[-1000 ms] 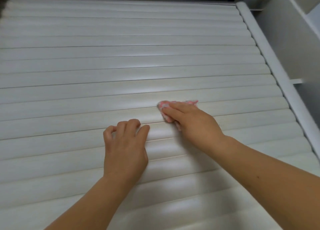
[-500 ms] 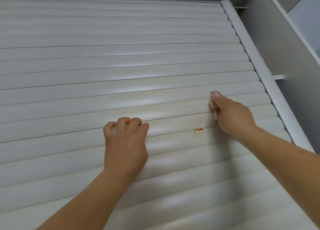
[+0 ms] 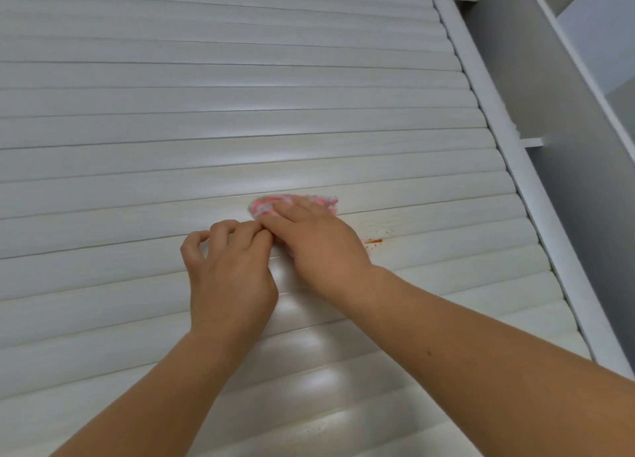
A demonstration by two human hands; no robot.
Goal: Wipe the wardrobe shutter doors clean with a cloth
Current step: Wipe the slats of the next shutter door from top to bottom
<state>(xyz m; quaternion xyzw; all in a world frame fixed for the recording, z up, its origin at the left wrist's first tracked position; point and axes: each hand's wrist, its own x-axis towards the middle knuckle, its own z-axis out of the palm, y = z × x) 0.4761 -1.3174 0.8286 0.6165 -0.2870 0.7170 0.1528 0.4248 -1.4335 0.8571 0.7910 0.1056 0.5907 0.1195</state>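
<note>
While pressing down near the middle of the shutter door [image 3: 240,89], lying bunched and pink-and-white across one pale slat: cloth [image 3: 292,204], mostly hiding under the right hand [image 3: 319,242], fingers straight and pressed together flat on top of it. Resting just left and touching that hand: left hand [image 3: 228,271], fingers curling loosely onto a slat edge, holding nothing. Showing just right of the wrist: orange stain [image 3: 374,241] with small specks. Running along the right side: white frame rail [image 3: 515,154], with shelving beyond.
</note>
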